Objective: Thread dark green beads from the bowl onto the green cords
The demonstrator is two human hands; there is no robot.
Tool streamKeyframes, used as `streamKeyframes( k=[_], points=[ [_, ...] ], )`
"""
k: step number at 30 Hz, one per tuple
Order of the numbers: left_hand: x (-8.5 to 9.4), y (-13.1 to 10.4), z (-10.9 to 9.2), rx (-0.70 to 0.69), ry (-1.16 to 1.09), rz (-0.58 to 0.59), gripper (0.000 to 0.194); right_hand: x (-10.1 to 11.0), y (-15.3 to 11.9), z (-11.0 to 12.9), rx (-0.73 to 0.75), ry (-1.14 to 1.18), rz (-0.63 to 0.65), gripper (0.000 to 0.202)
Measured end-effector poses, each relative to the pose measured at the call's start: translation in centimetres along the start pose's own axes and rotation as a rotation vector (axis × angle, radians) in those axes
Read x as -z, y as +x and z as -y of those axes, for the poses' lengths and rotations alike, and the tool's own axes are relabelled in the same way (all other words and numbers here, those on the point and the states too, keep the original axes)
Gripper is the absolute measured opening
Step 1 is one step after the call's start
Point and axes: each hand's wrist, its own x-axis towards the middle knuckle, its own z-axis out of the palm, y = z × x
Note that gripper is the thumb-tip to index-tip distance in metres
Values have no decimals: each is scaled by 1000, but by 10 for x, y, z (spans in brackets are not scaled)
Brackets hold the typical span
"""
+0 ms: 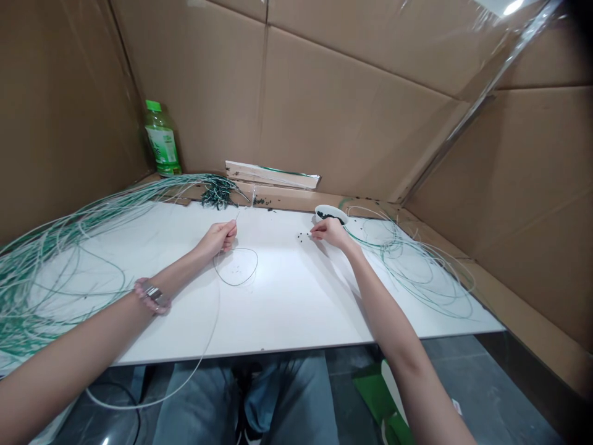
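My left hand (220, 237) is closed on a thin wire (207, 346), whose tip points up above the fingers. The wire makes a loop (235, 285) on the white table and another length hangs over the front edge. My right hand (328, 232) has its fingertips pinched together at the tabletop, beside several tiny black pieces (301, 237). Whether a piece is between those fingertips is too small to see. Just behind the right hand is a white bowl (343, 214) with more black pieces in it.
A big bundle of green and white wires (60, 247) covers the table's left, its dark ends (217, 191) bunched at the back. Loose wires (407, 266) lie at the right. A green bottle (162, 145) stands in the back left corner. Cardboard walls (352, 105) surround the table (287, 309).
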Motion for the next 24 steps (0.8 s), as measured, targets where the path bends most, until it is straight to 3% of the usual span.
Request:
streamKeyframes(
  k=[5,24],
  points=[
    [-1,-2,0,8,9,8,38,-9,1,7,28,-63,44,12],
    [-2,-2,0,-6,36,19,39,-15,2,9,44,-91,-7,8]
  ],
)
